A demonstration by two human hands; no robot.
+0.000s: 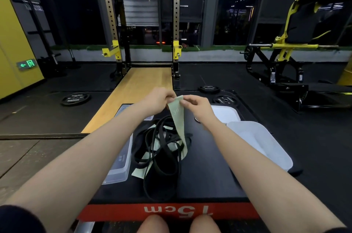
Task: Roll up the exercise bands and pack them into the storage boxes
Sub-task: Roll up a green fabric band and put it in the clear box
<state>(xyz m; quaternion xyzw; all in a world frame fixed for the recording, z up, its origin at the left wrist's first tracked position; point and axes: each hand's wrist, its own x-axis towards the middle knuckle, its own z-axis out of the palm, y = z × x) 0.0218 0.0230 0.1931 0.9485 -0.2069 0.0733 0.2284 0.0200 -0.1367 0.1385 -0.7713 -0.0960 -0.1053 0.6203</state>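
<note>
Both hands are pinching the top end of the pale green band (178, 116), lifted above the far middle of the black platform (205, 175). The left hand (159, 100) is gripping the end's left edge with curled fingers; the right hand (197, 106) is pinching its right edge between thumb and fingertips. The two are almost touching, equally near the end.

The band's long axis is running down and toward the person, from the hands into the pile of black bands (162, 149) lying mid-platform, where its lower part is tangled and partly hidden. Both forearms are reaching straight forward, wrists turned inward.

Judgement: rolling is just starting at the held end, and the tangle could drag as the roll takes up slack.

A white box (270, 147) is sitting at the platform's right edge, another white box (226, 114) at its far right corner, and a clear lidded box (122, 164) along the left edge.
</note>
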